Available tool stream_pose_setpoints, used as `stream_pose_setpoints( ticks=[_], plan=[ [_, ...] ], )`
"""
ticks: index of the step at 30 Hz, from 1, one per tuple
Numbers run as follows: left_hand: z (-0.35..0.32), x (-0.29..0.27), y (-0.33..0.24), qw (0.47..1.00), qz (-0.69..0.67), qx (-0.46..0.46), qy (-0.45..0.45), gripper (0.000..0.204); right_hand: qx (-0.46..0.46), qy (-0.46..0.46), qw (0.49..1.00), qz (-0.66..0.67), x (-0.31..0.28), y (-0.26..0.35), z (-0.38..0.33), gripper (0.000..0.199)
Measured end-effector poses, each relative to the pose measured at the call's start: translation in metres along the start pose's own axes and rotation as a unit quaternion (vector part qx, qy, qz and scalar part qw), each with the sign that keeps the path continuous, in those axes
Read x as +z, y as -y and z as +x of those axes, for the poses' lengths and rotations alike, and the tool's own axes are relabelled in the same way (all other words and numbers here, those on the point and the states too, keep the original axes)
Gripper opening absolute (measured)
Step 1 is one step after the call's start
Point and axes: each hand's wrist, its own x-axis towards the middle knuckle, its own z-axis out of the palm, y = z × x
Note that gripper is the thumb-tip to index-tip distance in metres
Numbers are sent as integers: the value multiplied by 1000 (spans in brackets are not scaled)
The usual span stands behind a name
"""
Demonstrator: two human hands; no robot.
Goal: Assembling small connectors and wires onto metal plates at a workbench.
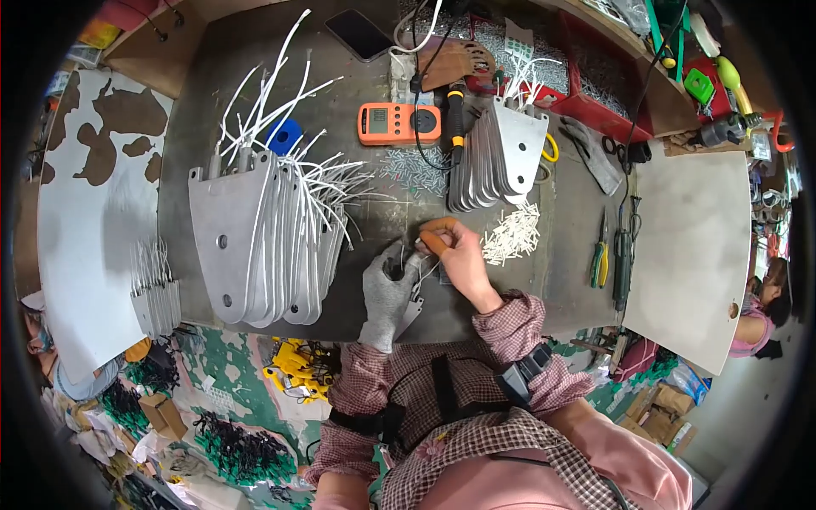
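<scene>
Near the front edge of the dark bench, my left hand [387, 289] in a grey glove is closed around a grey metal plate [411, 314], mostly hidden behind the fingers. Orange finger covers are on my right hand [463, 263], whose thumb and finger pinch together at the top of that plate. What they grip is too small to make out. A big stack of metal plates with white wires [255, 246] stands to the left. Beyond my right hand is a smaller stack of plates [510, 144], with a pile of short white tubes [512, 234] in front of it.
An orange multimeter [398, 124], a screwdriver [456, 119] and loose screws [412, 170] lie toward the back. Red bins [586, 106] of small metal parts stand far right. Pliers [600, 255] and a dark pen-like tool [622, 263] are at right; a phone [359, 36] lies at the back.
</scene>
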Motion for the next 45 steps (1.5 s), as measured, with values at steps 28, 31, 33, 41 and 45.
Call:
stream_pose_setpoints(
  ticks=[28,31,33,41,45],
  plan=[
    [-3,-2,2,950,277,143,-16,25,-158,30,930,-330,16,23,4,27],
    [-3,-8,19,957,253,140,-30,28,-154,28,913,-378,29,20,-1,25],
    [-4,-5,13,962,233,142,-32,33,-125,36,918,-375,26,13,-4,24],
    [-52,-8,21,929,346,95,-91,72,-131,139,904,-383,14,-9,-25,18],
    [-51,-9,26,913,383,116,-85,78,-101,140,912,-372,7,-15,-30,17]
  ],
)
